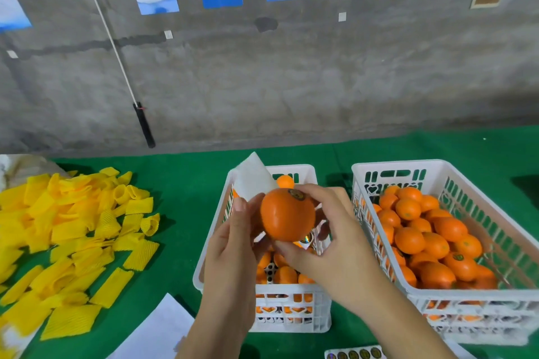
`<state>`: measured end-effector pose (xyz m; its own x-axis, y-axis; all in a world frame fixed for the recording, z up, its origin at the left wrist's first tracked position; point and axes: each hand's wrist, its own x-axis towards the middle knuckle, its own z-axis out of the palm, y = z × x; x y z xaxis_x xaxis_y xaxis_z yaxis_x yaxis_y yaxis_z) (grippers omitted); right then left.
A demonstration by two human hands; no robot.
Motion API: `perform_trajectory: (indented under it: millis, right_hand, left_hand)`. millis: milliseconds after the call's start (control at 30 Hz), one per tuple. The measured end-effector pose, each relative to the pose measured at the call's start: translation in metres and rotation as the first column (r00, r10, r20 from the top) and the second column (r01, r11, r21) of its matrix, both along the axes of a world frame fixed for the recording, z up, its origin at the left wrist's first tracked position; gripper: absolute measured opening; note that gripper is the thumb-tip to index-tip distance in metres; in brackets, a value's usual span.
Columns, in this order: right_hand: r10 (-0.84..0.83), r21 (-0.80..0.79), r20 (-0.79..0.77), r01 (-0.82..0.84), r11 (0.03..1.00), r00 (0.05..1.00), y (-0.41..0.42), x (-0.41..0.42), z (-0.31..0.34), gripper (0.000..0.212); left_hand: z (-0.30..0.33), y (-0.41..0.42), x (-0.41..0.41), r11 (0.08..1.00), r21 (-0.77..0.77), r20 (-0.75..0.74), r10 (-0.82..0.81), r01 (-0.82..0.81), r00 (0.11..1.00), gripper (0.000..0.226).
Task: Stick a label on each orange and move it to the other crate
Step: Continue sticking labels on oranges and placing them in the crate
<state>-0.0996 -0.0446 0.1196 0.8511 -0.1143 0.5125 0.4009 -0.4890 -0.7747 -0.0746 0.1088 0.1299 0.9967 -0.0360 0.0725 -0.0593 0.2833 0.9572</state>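
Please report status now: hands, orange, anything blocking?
Both hands, left and right, hold one round labelled orange. Above left white plastic crate. Nothing blocking.

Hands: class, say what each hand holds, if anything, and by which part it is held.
The right hand grips the orange by its right side and underside. The left hand touches its left side and holds a white sheet by its lower edge.
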Motion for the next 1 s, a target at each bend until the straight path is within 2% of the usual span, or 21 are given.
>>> perform_trajectory:
  millis: [100,200,267,333,400,500,567,633,700,767,833,900,1000]
  right_hand:
    - [-0.043,0.18,-0.118,0.064,0.982,0.992,-0.032,0.012,-0.024,0.077]
    - [-0.207,0.234,-0.244,0.264,0.936,0.948,-0.083,0.035,-0.052,0.067]
    - [-0.321,0.33,-0.362,0.442,0.834,0.875,-0.121,0.061,-0.069,0.062]
    - [-0.376,0.404,-0.466,0.571,0.714,0.801,-0.158,0.091,-0.082,0.07]
    - [-0.433,0.396,-0.519,0.656,0.642,0.737,-0.191,0.118,-0.091,0.077]
    - [-0.496,0.291,-0.544,0.707,0.645,0.677,-0.214,0.138,-0.103,0.079]
    - [-0.507,0.19,-0.524,0.674,0.714,0.684,-0.202,0.138,-0.115,0.07]
    - [-0.477,0.125,-0.47,0.591,0.797,0.743,-0.171,0.132,-0.129,0.05]
    - [-0.346,0.116,-0.445,0.436,0.892,0.826,-0.127,0.121,-0.14,0.043]
    - [-0.111,0.158,-0.51,0.22,0.963,0.853,-0.084,0.11,-0.142,0.062]
    - [0.074,0.179,-0.586,0.04,0.983,0.807,-0.054,0.104,-0.146,0.088]
    - [0.109,0.123,-0.63,-0.04,0.992,0.769,-0.038,0.105,-0.15,0.099]
    - [0.003,0.007,-0.581,0.001,1.0,0.814,-0.03,0.107,-0.156,0.094]
  left_hand:
    - [-0.019,-0.008,0.018,0.998,-0.001,-0.086,0.056,-0.056,0.995,0.038]
    - [-0.038,-0.009,0.034,0.993,-0.024,-0.153,0.112,-0.117,0.982,0.041]
    - [-0.049,-0.008,0.044,0.993,-0.043,-0.194,0.097,-0.107,0.976,0.043]
    - [-0.06,-0.008,0.054,0.993,-0.062,-0.22,0.079,-0.095,0.972,0.041]
    - [-0.069,-0.01,0.064,0.992,-0.09,-0.257,0.068,-0.093,0.964,0.027]
    - [-0.085,-0.013,0.077,0.992,-0.126,-0.27,-0.008,-0.027,0.963,0.012]
    - [-0.095,-0.015,0.083,0.986,-0.165,-0.252,-0.072,0.03,0.965,0.009]
    - [-0.103,-0.015,0.087,0.982,-0.18,-0.245,-0.098,0.054,0.965,0.006]
    - [-0.113,-0.016,0.092,0.988,-0.152,-0.251,-0.067,0.029,0.966,0.011]
    - [-0.12,-0.015,0.097,0.989,-0.146,-0.258,-0.032,-0.006,0.966,0.024]
    - [-0.123,-0.011,0.103,0.987,-0.163,-0.268,-0.037,-0.007,0.963,0.035]
    - [-0.124,-0.006,0.111,0.985,-0.165,-0.286,-0.104,0.058,0.953,0.039]
    - [-0.13,0.002,0.125,0.981,-0.144,-0.376,-0.173,0.127,0.91,0.047]
